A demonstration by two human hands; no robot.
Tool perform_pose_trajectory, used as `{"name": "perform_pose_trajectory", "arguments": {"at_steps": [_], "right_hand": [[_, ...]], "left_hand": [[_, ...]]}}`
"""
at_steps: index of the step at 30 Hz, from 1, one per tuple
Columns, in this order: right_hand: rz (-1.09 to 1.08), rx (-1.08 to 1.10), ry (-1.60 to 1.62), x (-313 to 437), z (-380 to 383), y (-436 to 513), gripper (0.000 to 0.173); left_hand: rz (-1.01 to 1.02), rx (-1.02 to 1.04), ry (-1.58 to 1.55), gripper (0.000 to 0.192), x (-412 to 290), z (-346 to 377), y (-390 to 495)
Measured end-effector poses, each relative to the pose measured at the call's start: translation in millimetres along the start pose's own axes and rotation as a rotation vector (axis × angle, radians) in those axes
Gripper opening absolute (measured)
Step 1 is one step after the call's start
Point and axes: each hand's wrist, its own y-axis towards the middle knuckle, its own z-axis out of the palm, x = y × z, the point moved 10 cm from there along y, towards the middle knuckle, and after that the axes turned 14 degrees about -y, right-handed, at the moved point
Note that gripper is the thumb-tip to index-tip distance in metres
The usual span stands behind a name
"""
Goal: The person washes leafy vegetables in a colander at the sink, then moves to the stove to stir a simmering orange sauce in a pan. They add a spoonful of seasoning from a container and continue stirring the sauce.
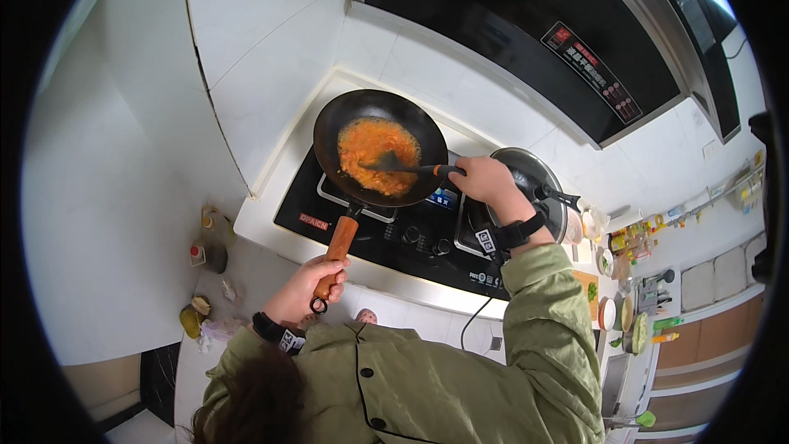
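My left hand (320,283) is closed around the wooden handle (340,240) of a dark wok (431,129). The wok stands over the left burner of a black gas stove (363,246), its handle towards me. Orange-red food with bubbling liquid (370,142) covers the middle of the wok. With my right hand (487,179) I hold the dark handle of a spatula (422,169). The spatula has an orange band, and its dark head rests in the food. Its far edge is partly hidden by the food.
A glass-lidded pan (555,222) stands on the right burner, close to my right wrist. A range hood (493,31) hangs above. Further right are a cutting board (582,283) with chopped greens, bowls and bottles. White wall panels border the stove's left side. A cable (468,324) hangs in front.
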Motion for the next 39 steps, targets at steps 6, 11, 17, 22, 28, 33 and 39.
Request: {"name": "perform_pose_trajectory", "arguments": {"at_steps": [6,11,17,22,28,33,39], "right_hand": [[0.032,-0.023,-0.248,-28,-64,-16,0.027],[0.152,0.095,-0.319,-49,-57,-9,0.023],[0.194,0.163,-0.022,-35,-11,35,0.025],[0.075,-0.052,0.145,-6,-3,50,0.024],[-0.057,-0.116,0.147,23,6,23,0.031],[-0.033,-0.042,0.048,-11,4,-15,0.024],[0.15,-0.109,0.038,-21,23,-4,0.026]], "left_hand": [[-0.013,0.016,0.006,0.026,4,-2,1],[-0.017,0.041,-0.012,0.026,5,-1,4],[-0.034,0.042,-0.001,0.026,4,0,2],[-0.034,0.051,0.021,0.026,3,3,1],[-0.029,0.065,0.002,0.026,4,4,1],[-0.02,0.042,0.033,0.027,1,2,1],[-0.02,0.038,0.058,0.027,0,3,0]]}}
